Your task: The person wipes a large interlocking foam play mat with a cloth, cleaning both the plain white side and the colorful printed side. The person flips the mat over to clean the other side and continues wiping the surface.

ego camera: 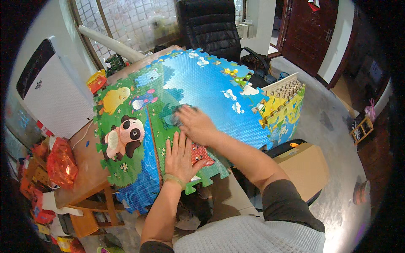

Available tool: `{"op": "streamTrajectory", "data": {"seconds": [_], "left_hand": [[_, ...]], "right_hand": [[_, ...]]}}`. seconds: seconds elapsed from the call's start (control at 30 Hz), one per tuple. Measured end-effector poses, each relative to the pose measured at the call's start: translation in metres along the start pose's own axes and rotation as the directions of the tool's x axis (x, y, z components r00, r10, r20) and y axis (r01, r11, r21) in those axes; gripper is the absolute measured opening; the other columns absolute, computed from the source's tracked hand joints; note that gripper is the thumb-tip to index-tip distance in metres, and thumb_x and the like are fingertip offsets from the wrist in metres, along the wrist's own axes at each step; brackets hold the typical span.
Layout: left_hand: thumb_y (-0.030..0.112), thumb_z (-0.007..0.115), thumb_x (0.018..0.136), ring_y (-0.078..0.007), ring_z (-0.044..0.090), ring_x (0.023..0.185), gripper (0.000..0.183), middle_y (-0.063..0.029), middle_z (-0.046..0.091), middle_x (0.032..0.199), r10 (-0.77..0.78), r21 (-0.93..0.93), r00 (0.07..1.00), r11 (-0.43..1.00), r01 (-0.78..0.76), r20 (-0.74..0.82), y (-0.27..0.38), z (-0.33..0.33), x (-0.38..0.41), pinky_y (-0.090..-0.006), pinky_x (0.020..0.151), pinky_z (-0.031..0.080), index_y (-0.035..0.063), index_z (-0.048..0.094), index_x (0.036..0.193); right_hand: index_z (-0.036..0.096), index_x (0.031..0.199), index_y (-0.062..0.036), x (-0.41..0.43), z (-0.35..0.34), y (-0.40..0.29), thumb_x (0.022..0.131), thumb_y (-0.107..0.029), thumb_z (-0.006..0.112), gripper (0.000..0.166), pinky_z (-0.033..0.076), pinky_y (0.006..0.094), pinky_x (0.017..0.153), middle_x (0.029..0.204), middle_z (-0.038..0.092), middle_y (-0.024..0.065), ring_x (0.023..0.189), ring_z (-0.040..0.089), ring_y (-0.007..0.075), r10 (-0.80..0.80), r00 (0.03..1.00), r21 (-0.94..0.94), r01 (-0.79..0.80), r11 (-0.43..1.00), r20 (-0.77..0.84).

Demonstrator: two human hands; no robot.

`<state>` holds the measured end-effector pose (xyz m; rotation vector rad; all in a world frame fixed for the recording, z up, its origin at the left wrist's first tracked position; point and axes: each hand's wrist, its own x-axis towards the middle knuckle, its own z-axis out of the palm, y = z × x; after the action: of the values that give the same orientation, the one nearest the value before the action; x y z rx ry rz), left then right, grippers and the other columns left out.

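Note:
A printed foam puzzle mat (pixel 205 85) with toothed edges lies over the wooden table (pixel 85 170). Its picture shows blue sky, green grass, a stream, a panda and other animals. My left hand (pixel 179 158) lies flat on the green part, fingers apart and pointing away from me, with nothing held. A pale bangle (pixel 174 181) circles that wrist. Just beyond it, my right hand (pixel 197 125) presses a greyish cloth (pixel 177 117) onto the mat where green meets blue. My fingers hide part of the cloth, so its exact kind is unclear.
A black office chair (pixel 210 30) stands behind the table. At the right are more foam mats (pixel 284 117) on edge and a cardboard box (pixel 300 167). A white board (pixel 60 91) leans at the left, near a red plastic bag (pixel 61 163).

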<state>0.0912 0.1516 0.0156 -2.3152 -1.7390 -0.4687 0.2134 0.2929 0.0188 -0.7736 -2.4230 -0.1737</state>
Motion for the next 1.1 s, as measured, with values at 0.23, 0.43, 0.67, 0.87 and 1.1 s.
{"op": "streamTrajectory", "data": {"seconds": [0.23,0.43,0.67,0.87,1.1], "left_hand": [[0.061,0.064,0.084,-0.0356,0.021,0.149,0.094,-0.021,0.028,0.158,-0.022,0.066,0.996,0.998,0.015,0.092,0.003,-0.012,0.005,-0.0524,0.122,0.012,-0.0017,0.037,0.149],[0.061,0.06,0.087,-0.0351,0.02,0.15,0.093,-0.0213,0.027,0.159,-0.021,0.072,0.994,0.997,0.013,0.11,0.004,-0.02,0.003,-0.0502,0.122,0.012,-0.0019,0.035,0.15],[0.058,0.062,0.087,-0.0359,0.021,0.15,0.09,-0.0228,0.029,0.158,-0.014,0.026,0.985,1.0,0.009,0.174,0.023,-0.05,0.0,-0.0488,0.122,0.013,-0.0014,0.036,0.15],[0.053,0.068,0.085,-0.0337,0.022,0.15,0.086,-0.0207,0.03,0.158,0.017,-0.217,0.98,0.976,0.026,0.197,0.012,-0.064,-0.001,-0.0483,0.122,0.016,-0.002,0.04,0.146],[0.06,0.069,0.081,-0.0349,0.021,0.15,0.102,-0.0233,0.028,0.158,-0.243,0.02,0.962,0.97,0.242,0.124,-0.049,-0.073,0.03,-0.0496,0.121,0.016,-0.0054,0.032,0.15]], "right_hand": [[0.05,0.14,-0.006,0.0,-0.007,0.006,0.098,-0.032,0.052,0.049,0.035,0.0503,0.112,0.147,0.048,0.016,0.14,0.041,0.0313,0.037,0.997,0.083,-0.042,0.996,0.068],[0.049,0.141,-0.0058,-0.021,-0.018,0.003,0.098,-0.033,0.054,0.051,0.035,0.0495,0.111,0.146,0.049,0.0165,0.14,0.041,0.0313,0.078,0.994,0.034,-0.081,0.996,0.08],[0.045,0.145,-0.0074,-0.036,-0.053,-0.01,0.099,-0.034,0.053,0.053,0.033,0.0493,0.113,0.15,0.045,0.0161,0.144,0.036,0.0313,0.094,0.979,0.052,-0.105,0.993,0.181],[0.046,0.145,-0.0091,-0.036,-0.06,-0.001,0.098,-0.031,0.055,0.053,0.032,0.0496,0.114,0.151,0.044,0.0157,0.145,0.035,0.0297,0.062,0.985,0.125,-0.083,0.989,0.164],[0.047,0.143,-0.008,-0.031,-0.061,0.001,0.096,-0.031,0.057,0.053,0.033,0.0491,0.113,0.149,0.046,0.0161,0.142,0.039,0.0316,0.049,0.989,0.078,-0.06,0.995,0.137]]}}
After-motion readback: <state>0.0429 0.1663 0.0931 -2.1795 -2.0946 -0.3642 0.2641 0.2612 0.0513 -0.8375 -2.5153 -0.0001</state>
